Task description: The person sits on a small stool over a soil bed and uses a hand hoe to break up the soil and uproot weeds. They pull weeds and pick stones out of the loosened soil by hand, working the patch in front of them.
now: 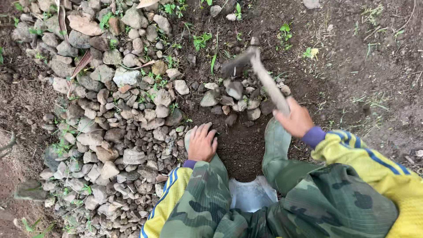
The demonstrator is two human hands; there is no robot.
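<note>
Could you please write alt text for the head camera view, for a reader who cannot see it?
Seen from above, a crouching person's right hand grips the handle of a small hoe over dark soil, while the left hand rests on the ground beside a heap of grey stones.

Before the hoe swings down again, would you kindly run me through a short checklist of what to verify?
1. Right hand on the hoe handle: closed round the wooden shaft. Ok.
2. Hoe blade position: raised over the small stones at the edge of the dug patch, blurred, so its exact angle is unclear. Cannot tell.
3. Left hand away from the blade: it rests on the left knee, apart from the tool. Ok.
4. Right boot away from the strike zone: the toe sits close below the stones. Not ok.
5. Footing: dark loose soil between the boots; firmness cannot be judged. Cannot tell.
</note>
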